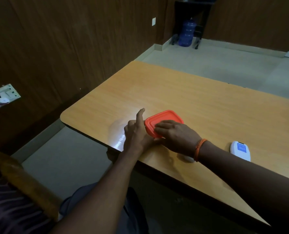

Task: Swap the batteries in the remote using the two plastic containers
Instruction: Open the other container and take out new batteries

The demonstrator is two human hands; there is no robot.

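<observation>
Both hands met at the red-lidded container on the table: left hand gripping its side, right hand flat on the light, flexible lid, probably best peeled from a corner.

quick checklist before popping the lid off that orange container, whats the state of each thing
1. Lid seated: the orange lid lies flat on the container, not lifted at any corner that shows. Ok.
2. Right hand placement: it rests on top of the lid, fingers spread across it. Ok.
3. Left hand placement: it is against the container's left side, index finger pointing up. A grip under the lid's rim: cannot tell.
4. Remote within reach: it lies on the table to the right of the right wrist. Ok.
5. Second container: only one shows plainly; something pale lies half hidden under the right wrist. Cannot tell.
6. Batteries inside the container: hidden by the lid. Cannot tell.
</observation>
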